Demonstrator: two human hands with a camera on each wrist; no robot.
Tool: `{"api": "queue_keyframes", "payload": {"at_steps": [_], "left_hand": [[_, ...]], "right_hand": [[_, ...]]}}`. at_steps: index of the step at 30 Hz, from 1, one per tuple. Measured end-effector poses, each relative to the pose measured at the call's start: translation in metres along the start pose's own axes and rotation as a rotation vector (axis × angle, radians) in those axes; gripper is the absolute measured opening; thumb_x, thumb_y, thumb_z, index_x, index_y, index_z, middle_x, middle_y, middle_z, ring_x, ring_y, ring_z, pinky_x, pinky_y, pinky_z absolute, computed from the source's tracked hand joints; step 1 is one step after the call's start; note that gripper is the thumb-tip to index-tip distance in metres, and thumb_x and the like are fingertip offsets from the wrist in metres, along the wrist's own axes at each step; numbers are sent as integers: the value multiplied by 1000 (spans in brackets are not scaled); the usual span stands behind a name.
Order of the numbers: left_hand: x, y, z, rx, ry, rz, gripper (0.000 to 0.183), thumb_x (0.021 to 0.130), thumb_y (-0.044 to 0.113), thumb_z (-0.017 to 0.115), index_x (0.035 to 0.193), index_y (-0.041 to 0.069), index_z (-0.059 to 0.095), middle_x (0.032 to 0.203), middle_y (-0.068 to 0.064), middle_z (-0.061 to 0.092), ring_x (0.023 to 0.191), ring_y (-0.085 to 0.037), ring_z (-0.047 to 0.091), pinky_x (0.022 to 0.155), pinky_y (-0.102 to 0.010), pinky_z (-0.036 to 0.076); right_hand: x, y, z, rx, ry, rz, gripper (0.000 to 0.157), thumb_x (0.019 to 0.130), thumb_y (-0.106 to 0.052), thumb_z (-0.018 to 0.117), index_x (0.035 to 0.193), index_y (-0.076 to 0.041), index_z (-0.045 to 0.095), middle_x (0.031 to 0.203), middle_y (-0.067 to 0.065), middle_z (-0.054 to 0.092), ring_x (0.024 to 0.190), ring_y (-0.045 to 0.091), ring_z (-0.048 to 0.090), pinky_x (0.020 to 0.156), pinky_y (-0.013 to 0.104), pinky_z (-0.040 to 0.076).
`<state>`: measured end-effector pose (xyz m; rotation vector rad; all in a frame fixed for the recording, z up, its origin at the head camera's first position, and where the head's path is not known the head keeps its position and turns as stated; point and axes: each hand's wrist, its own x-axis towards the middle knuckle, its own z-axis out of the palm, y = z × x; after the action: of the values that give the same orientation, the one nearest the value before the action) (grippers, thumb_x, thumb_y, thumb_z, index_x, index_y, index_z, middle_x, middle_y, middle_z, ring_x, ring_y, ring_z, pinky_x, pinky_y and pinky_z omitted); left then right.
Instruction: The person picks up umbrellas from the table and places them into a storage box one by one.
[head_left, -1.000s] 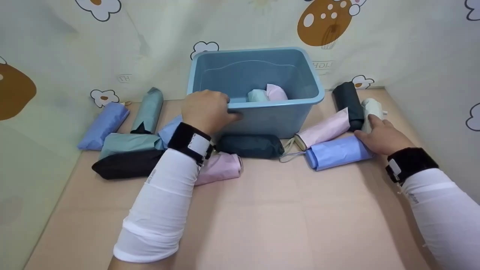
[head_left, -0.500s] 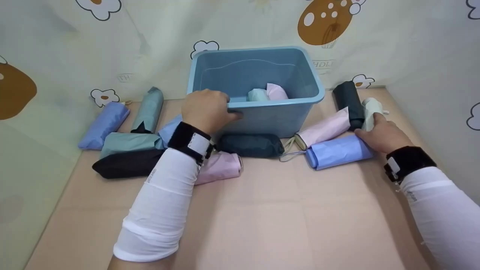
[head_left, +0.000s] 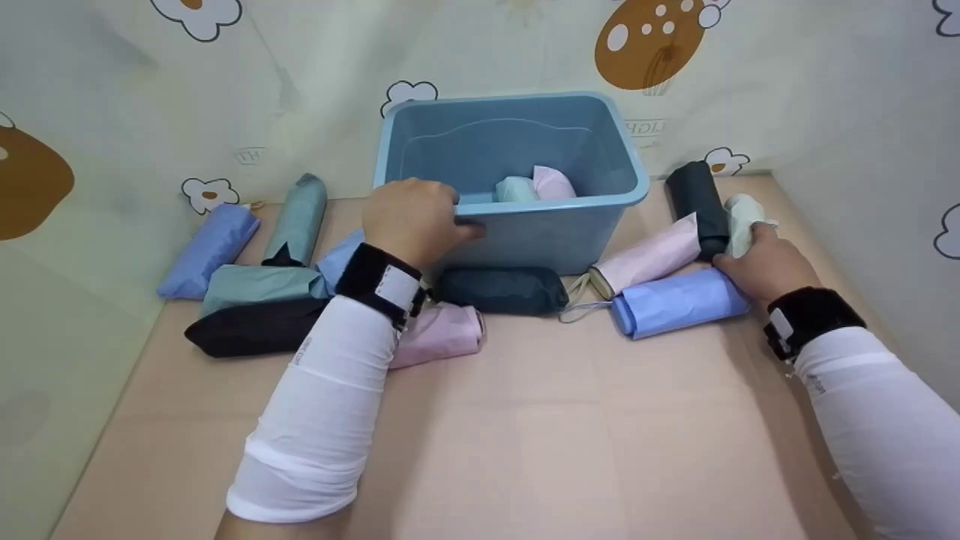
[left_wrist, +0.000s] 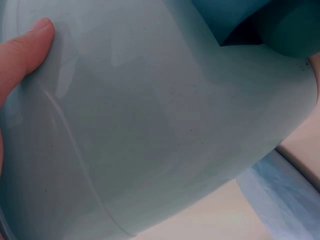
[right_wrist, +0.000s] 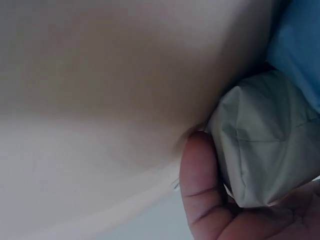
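Observation:
A blue plastic bin (head_left: 540, 232) stands at the back of the table in the head view. My left hand (head_left: 412, 221) grips its front left rim, the thumb over the outer wall. At the far right, my right hand (head_left: 772, 264) holds the near end of a pale green folded umbrella (head_left: 741, 212). In the right wrist view, a finger (right_wrist: 200, 175) curls along the side of this umbrella (right_wrist: 270, 140). A dark green folded umbrella (head_left: 697, 210) lies just left of it, and a blue one (head_left: 679, 304) lies in front, beside my right hand.
Inside the bin lie a mint bundle (head_left: 516, 190) and a pink bundle (head_left: 553, 182). A pink umbrella (head_left: 649, 255) and a dark umbrella (head_left: 502, 291) lie before the bin. Several more, including a black one (head_left: 255, 330), lie at the left. A patterned curtain (head_left: 315, 90) hangs behind.
My right hand has closed its fingers round the pale green umbrella and shifted slightly, turning the umbrella a little. The left hand stays on the bin rim.

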<state>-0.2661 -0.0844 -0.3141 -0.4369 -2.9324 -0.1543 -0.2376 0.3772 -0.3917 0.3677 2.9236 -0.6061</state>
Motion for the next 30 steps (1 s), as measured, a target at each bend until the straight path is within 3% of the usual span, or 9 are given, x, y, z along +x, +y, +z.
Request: {"api": "queue_keyframes", "payload": {"at_steps": [11, 21, 30], "left_hand": [[0, 1, 1, 4, 12, 3, 54, 88, 66, 73, 95, 12, 77, 89, -7, 75, 79, -28, 66, 71, -48, 54], [1, 0, 0, 5, -23, -9, 55, 89, 66, 73, 100, 13, 77, 91, -5, 74, 80, -26, 64, 72, -45, 53], [0, -1, 1, 26, 3, -1, 55, 87, 70, 73, 96, 15, 77, 88, -6, 75, 82, -31, 70, 69, -49, 56]], "right_hand": [[2, 5, 4, 28, 36, -8, 85, 98, -35, 56, 155, 15, 19, 132, 51, 49, 116, 59, 57, 95, 68, 46], [3, 6, 3, 30, 50, -2, 88, 99, -38, 57, 156, 15, 17, 134, 52, 47, 120, 63, 54, 98, 71, 44], [1, 7, 4, 55, 44, -10, 89, 98, -36, 59, 157, 15, 17, 138, 52, 46, 123, 62, 53, 101, 71, 43]]}}
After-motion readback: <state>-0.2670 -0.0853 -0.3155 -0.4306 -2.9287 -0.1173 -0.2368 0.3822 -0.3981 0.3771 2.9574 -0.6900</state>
